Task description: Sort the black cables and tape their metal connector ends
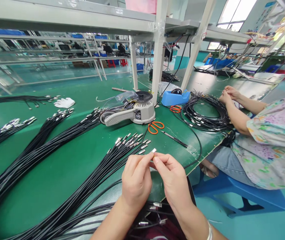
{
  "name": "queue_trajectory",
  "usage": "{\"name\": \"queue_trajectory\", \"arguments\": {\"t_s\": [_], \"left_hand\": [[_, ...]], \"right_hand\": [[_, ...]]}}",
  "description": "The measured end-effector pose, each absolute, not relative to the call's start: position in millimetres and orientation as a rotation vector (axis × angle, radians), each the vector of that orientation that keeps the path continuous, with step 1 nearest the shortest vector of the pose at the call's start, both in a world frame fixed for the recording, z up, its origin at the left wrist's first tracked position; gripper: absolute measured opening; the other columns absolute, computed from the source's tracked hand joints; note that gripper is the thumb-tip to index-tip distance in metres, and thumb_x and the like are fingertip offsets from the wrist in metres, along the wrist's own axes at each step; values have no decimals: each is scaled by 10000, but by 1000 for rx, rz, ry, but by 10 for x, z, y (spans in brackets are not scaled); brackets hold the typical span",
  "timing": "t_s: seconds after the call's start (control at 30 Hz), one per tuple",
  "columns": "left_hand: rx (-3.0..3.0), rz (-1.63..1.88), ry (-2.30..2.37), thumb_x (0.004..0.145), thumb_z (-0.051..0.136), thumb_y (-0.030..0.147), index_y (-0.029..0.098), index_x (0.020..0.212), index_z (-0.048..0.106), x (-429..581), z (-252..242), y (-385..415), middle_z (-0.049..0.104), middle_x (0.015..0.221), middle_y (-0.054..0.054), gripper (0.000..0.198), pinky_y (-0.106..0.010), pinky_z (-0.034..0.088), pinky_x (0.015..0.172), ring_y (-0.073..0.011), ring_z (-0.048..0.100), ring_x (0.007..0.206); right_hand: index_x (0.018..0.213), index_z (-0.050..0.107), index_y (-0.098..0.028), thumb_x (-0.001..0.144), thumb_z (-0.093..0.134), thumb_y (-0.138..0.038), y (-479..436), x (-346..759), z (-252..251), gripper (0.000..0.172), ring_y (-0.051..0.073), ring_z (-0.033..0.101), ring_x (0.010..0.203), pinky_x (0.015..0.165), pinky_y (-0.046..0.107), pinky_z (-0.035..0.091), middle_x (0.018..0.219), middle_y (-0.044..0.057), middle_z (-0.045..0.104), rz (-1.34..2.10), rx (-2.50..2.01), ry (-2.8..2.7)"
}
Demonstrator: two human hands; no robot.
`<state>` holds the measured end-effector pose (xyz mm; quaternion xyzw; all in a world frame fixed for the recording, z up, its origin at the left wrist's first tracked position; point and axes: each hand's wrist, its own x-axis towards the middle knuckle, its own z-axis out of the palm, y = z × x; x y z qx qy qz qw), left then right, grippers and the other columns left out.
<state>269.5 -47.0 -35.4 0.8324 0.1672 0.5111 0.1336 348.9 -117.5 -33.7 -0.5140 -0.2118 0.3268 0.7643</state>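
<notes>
My left hand (136,181) and my right hand (173,176) meet fingertip to fingertip above the front edge of the table. Between them is a black cable whose small silver metal connector (153,150) pokes up past the pinched fingers. Both hands look closed on this cable end; most of it is hidden by the fingers. Just beyond lies a bundle of black cables (102,173) with silver connectors fanned toward the right. More cable ends (154,206) hang below my wrists, near my lap.
On the green table (64,166) stand a grey tape dispenser (142,111) and a blue tape holder (174,98). Orange-handled scissors (155,127), a utility knife (174,139) and a white glove (64,102) lie around them. A co-worker on the right handles coiled cables (207,111).
</notes>
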Motion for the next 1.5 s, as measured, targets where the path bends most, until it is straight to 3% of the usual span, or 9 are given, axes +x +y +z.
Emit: {"name": "queue_trajectory", "arguments": {"t_s": [0.13,0.3,0.5,0.7,1.17,1.5], "left_hand": [[2332,1382,641,840,538,83,176,1027,612,2706,-338,-459,619,835,-29,222,-259,499,678,-127,585,744],[2210,1178,773,856,538,168,173,851,620,2718,-290,-448,624,783,-18,82,-245,499,626,-125,598,711],[2059,988,816,862,521,230,192,776,612,2709,-283,-439,590,739,-5,131,-237,492,571,-126,596,657],[1817,832,844,843,534,320,180,743,602,2718,-208,-478,549,659,23,185,-209,434,418,-82,513,439],[1426,692,792,780,591,374,153,746,603,2727,-155,-502,541,556,45,224,-244,455,464,-123,570,423],[1128,526,541,788,603,319,143,668,570,2712,-154,-433,544,532,35,216,-206,422,411,-94,542,390]], "right_hand": [[820,664,-165,794,645,-320,-1179,3533,-343,158,187,617,885,832,346,493,946,54,680,718,-1178,-508],[802,654,-163,781,652,-330,-1172,3552,-320,169,160,610,771,761,298,497,795,23,670,668,-1262,-518],[769,635,-170,773,656,-323,-1158,3558,-333,154,149,600,721,716,281,492,753,11,651,638,-1284,-514],[761,638,-166,784,647,-325,-1167,3580,-322,161,143,606,694,680,268,488,732,8,661,620,-1325,-544],[759,640,-167,802,630,-318,-1184,3612,-292,158,147,622,690,683,270,487,724,10,675,627,-1314,-587],[748,618,-175,821,610,-307,-1194,3659,-303,150,146,596,700,709,289,475,709,5,630,614,-1286,-684]]}}
